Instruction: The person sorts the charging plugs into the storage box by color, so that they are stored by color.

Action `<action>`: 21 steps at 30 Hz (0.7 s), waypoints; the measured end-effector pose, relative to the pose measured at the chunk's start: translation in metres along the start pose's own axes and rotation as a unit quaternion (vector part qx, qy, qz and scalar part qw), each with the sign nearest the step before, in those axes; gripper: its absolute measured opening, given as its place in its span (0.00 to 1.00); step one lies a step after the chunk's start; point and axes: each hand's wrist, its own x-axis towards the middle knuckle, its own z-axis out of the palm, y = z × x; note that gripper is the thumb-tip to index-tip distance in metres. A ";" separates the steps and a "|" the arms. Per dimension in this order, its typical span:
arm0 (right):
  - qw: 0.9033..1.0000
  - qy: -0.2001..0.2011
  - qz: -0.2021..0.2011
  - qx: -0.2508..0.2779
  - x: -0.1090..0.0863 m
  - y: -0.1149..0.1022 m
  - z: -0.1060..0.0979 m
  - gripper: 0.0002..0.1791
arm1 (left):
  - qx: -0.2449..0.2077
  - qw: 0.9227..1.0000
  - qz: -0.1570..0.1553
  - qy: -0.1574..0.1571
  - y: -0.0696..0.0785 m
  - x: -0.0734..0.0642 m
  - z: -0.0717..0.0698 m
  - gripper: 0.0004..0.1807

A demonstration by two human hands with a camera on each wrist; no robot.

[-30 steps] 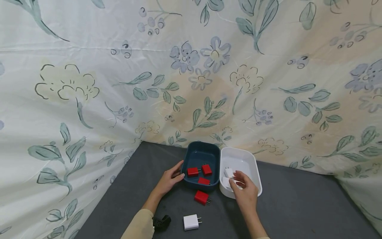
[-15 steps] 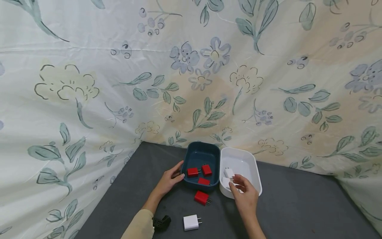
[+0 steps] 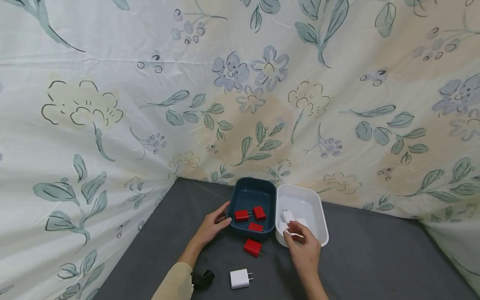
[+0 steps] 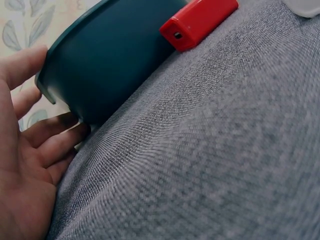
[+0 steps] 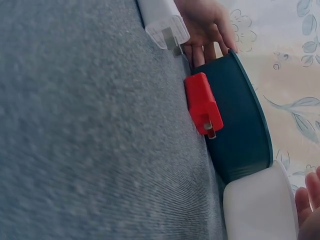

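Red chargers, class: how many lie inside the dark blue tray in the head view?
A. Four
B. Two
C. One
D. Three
D: three red chargers lie inside the dark blue tray; a fourth red charger lies outside it on the grey cloth.

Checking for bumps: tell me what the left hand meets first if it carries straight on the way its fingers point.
The left hand points at the dark blue plastic tray; its fingers already rest on the tray's near left wall, so it meets that first.

No readable text, label, brand, number or sign shows on anything.
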 end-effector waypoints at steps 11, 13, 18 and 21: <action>0.999 -0.014 -0.007 0.036 -0.015 -0.019 0.007 0.18 | 0.006 1.000 0.001 0.008 -0.001 0.000 0.000 0.34; 0.999 -0.024 0.000 0.035 -0.017 -0.027 0.006 0.18 | 0.006 1.000 0.002 0.007 -0.001 0.000 0.000 0.34; 0.998 -0.039 0.020 0.033 -0.020 -0.022 0.010 0.19 | 0.008 1.000 0.006 0.004 0.000 0.000 0.000 0.34; 0.998 -0.047 0.030 0.034 -0.023 -0.009 0.013 0.20 | 0.007 1.000 0.008 0.003 0.000 0.000 0.000 0.33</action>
